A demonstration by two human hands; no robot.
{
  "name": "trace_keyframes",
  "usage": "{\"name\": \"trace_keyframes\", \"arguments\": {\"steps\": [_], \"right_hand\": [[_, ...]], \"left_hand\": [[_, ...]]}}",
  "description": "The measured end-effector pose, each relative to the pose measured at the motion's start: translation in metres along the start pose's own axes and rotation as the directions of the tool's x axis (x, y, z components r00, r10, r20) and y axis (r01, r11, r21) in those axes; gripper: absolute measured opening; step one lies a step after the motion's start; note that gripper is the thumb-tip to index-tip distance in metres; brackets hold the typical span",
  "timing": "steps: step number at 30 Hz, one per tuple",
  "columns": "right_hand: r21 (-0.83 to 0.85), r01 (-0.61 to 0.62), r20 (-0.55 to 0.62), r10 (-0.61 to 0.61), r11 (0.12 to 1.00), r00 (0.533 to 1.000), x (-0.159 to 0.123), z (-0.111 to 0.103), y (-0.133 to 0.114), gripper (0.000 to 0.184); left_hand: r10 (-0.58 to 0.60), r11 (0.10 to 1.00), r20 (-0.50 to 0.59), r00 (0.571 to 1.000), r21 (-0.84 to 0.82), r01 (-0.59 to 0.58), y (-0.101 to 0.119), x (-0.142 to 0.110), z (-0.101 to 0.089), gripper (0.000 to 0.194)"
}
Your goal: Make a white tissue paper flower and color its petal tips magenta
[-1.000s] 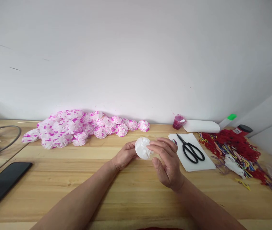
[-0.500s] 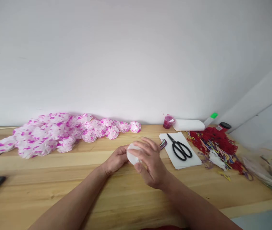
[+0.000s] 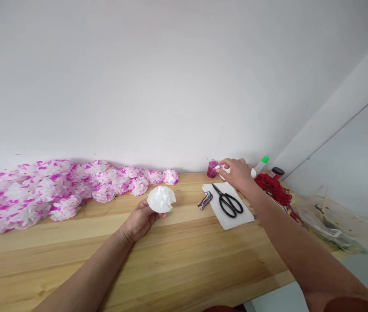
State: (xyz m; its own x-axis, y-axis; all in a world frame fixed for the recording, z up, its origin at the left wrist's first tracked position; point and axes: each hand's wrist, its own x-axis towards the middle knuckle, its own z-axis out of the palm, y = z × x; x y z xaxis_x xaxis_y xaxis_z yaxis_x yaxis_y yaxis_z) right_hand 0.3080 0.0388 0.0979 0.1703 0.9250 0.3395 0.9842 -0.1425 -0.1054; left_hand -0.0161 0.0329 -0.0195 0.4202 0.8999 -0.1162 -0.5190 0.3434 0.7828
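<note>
Left hand (image 3: 142,219) grips white paper flower (image 3: 159,199); right hand (image 3: 236,172) has left it for tabletop's (image 3: 171,255) back-edge cup (image 3: 211,170), fingertips nearly together, hold unclear.

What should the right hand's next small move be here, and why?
Probably draw the white item up out of the pink-stained cup: the right hand is at it, the left hand holds a plain white paper flower, and the piled flowers carry magenta marks.
</note>
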Motion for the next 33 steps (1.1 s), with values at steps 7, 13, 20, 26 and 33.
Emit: {"name": "trace_keyframes", "arguments": {"steps": [7,13,20,26,33], "right_hand": [[-0.054,0.029,0.118,-0.023,0.998,0.993,0.041,0.023,0.007,0.02],[-0.12,0.038,0.197,-0.014,0.992,0.98,0.063,0.024,0.001,0.024],[-0.189,0.034,0.279,0.02,0.981,0.96,0.094,-0.003,0.002,0.014],[-0.219,0.117,0.244,-0.062,0.969,0.968,0.096,-0.007,-0.003,0.018],[-0.224,0.144,0.233,-0.09,0.964,0.968,0.094,-0.002,0.001,0.019]], "left_hand": [[0.011,1.0,0.064,0.998,-0.016,-0.01,-0.002,0.003,-0.003,0.028],[-0.005,1.0,0.064,0.998,-0.026,0.007,-0.002,0.004,-0.005,0.028],[-0.024,0.999,0.058,0.998,-0.043,0.026,0.002,0.003,0.0,0.031],[-0.02,0.998,0.061,0.998,-0.06,0.023,0.001,0.003,-0.002,0.031],[-0.024,0.998,0.051,0.998,-0.052,0.027,-0.001,0.005,-0.005,0.032]]}}
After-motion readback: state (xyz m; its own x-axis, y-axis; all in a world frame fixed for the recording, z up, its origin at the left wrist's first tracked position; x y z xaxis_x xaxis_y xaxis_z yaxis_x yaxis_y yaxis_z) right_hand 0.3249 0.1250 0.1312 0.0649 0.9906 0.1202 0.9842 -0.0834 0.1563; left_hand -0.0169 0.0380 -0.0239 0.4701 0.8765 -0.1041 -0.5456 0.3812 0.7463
